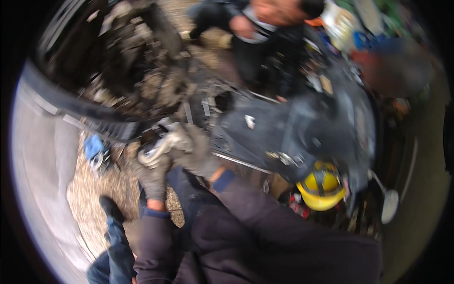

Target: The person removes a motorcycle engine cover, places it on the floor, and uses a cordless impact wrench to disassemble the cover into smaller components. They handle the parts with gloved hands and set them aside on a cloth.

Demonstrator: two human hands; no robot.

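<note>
Grey-gloved left hand [152, 177] and right hand [196, 151] look clamped on 1 pale part [163, 146]. A slackened grip could drop it onto the ground [87, 201].

Two gloved hands, a left hand [152, 177] and a right hand [201, 154], and one pale part [164, 147] between them, near the centre. One yellow helmet [321, 200] and one pale oval disc [390, 207], lower right. One blue item [93, 147], left. Two other people: one person [283, 54], top; one denim-clad person [119, 248], lower left, with one dark shoe [111, 208] visible. Upper-left debris [120, 75] is too blurred to count.
</note>
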